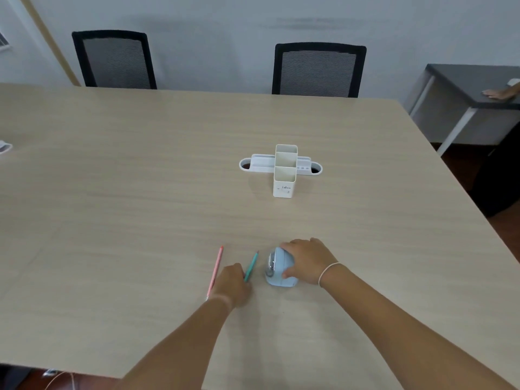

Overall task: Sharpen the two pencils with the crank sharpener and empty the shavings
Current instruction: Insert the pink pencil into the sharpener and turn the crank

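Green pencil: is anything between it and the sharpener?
Nothing visible. The green pencil, held by the left hand, has only bare table between it and the sharpener, which the right hand grips. The pink pencil lies on the far side.

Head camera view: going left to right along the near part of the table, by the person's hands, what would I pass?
Pink pencil → left hand → green pencil → light blue crank sharpener → right hand, which grips the sharpener. The left hand pinches the green pencil's near end.
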A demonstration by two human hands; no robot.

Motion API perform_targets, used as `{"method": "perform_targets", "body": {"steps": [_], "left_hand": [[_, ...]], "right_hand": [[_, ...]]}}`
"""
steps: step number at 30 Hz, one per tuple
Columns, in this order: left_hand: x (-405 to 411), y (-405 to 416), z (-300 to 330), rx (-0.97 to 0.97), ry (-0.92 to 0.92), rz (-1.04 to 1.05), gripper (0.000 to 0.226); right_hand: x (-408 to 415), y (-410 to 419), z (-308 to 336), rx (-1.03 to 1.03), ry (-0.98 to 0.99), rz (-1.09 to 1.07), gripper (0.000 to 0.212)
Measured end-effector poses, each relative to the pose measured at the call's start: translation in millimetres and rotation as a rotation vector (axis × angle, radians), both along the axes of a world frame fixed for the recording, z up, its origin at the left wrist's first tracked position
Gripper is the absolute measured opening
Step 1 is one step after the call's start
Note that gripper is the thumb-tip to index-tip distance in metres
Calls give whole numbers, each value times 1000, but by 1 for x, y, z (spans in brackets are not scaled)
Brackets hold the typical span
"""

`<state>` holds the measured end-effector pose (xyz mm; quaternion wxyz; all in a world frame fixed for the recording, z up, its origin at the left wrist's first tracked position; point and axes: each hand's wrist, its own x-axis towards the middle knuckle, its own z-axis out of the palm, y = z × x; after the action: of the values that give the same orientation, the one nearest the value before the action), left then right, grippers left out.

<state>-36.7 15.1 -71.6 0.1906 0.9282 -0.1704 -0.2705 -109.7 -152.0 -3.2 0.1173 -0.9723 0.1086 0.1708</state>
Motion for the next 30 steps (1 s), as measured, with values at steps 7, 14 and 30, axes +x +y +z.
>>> {"method": "perform_targets", "body": {"steps": [7, 14, 30], "left_hand": [[24, 14, 25, -83, -65, -56, 13], [45, 36, 40, -6, -114, -238, 23], [46, 22, 45, -42, -90, -326, 31]], "right_hand": [[-2, 1, 1, 1, -3, -1, 57], [-1, 2, 1, -6, 8, 14, 57], [-1, 1, 0, -19, 12, 19, 57]]}}
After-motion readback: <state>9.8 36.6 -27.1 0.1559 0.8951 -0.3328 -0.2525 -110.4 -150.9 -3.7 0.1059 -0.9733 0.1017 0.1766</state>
